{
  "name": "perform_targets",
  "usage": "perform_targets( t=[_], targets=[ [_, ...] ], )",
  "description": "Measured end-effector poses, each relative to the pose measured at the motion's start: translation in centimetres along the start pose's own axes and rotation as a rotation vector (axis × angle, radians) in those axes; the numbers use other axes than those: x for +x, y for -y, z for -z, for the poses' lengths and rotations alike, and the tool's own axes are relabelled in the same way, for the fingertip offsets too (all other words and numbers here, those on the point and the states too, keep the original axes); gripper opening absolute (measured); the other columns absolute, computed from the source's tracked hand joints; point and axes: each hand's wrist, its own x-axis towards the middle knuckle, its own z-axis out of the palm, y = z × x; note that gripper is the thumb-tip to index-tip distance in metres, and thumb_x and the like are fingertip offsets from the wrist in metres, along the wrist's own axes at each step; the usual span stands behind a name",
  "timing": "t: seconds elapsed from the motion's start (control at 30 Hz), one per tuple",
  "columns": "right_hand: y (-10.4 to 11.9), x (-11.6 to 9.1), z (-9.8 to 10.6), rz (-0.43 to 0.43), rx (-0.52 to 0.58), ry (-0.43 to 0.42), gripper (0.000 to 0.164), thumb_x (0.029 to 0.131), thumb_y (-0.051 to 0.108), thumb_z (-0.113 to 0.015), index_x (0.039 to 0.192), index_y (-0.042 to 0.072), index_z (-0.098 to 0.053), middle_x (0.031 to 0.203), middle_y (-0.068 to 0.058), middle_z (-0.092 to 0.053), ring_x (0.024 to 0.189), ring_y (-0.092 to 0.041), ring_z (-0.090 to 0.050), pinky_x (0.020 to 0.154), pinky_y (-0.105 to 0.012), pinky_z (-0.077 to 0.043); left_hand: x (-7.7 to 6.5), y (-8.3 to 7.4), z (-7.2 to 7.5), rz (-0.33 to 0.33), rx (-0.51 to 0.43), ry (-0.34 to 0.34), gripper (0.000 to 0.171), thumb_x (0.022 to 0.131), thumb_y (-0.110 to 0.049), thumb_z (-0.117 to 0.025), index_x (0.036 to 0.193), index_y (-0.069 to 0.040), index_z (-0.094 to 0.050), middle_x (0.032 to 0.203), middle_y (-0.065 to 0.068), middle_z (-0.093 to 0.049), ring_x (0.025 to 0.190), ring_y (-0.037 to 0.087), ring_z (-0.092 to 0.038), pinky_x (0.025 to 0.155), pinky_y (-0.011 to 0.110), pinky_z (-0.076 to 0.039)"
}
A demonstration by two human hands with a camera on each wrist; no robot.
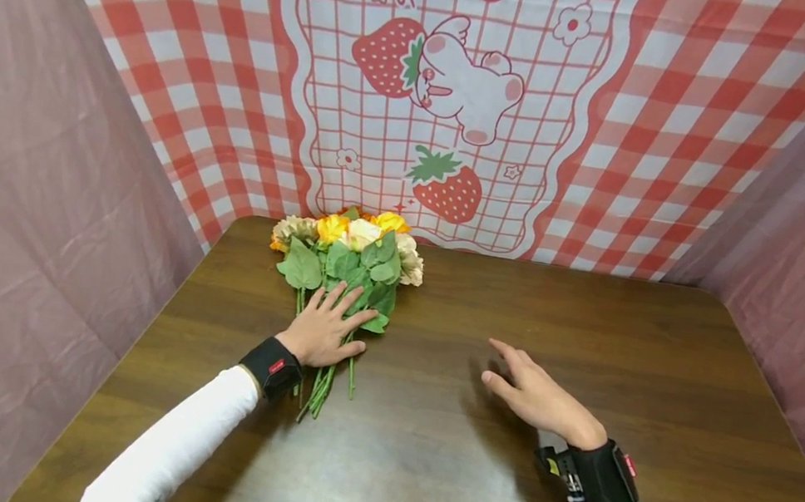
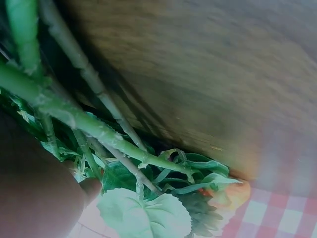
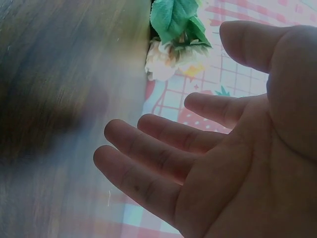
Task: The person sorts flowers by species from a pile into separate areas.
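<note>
A bunch of flowers (image 1: 362, 235) in yellow, orange, cream and pale pink lies at the back left of the table, blooms toward the backdrop. Its green leaves (image 1: 382, 261) spread below the blooms, and the stems (image 1: 320, 392) point toward the front. Over the upper stems and lower leaves, my left hand (image 1: 325, 329) rests with fingers spread. Close up in the left wrist view, several green stems (image 2: 89, 121) cross above the wood. To the right, my right hand (image 1: 539, 393) hovers over the table with fingers extended, holding nothing; its bare palm faces the right wrist view.
The brown wooden table (image 1: 423, 454) reaches back to a red-and-white checked backdrop (image 1: 695, 136) with strawberry drawings. Pink curtains (image 1: 25, 196) hang at both sides. Black bands (image 1: 272, 367) circle the wrists.
</note>
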Motion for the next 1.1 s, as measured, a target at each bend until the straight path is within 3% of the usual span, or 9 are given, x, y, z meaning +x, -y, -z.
perform_targets(
  t=[0.47, 0.73, 1.1],
  targets=[
    [0.1, 0.1, -0.1, 0.020, -0.022, -0.014, 0.064, 0.104, 0.036, -0.052, 0.152, 0.000, -0.031, 0.150, -0.026, -0.039, 0.134, -0.041, -0.044, 0.103, -0.057, -0.040, -1.4, 1.9, -0.3, 0.035, 0.030, 0.002, 0.061, 0.101, -0.053, -0.045, 0.155, -0.028, -0.032, 0.164, 0.015, -0.016, 0.150, 0.041, -0.010, 0.117, 0.062, -0.013],
    [0.2, 0.0, -0.4, 0.016, -0.010, -0.010, 0.065, 0.104, 0.037, -0.051, 0.153, 0.001, -0.029, 0.149, -0.026, -0.039, 0.130, -0.041, -0.048, 0.101, -0.056, -0.042, -2.1, 2.5, -0.6, 0.030, 0.017, -0.021, 0.060, 0.101, -0.051, -0.048, 0.154, -0.026, -0.035, 0.163, 0.017, -0.019, 0.149, 0.042, -0.013, 0.115, 0.063, -0.015],
    [0.6, -0.4, -0.2, 0.010, -0.003, 0.000, 0.064, 0.104, 0.036, -0.051, 0.154, 0.002, -0.028, 0.152, -0.025, -0.036, 0.134, -0.041, -0.044, 0.102, -0.057, -0.041, -2.8, 3.1, -0.3, 0.035, -0.022, -0.033, 0.060, 0.100, -0.050, -0.049, 0.154, -0.025, -0.037, 0.163, 0.017, -0.020, 0.149, 0.042, -0.012, 0.116, 0.064, -0.014]
  ],
)
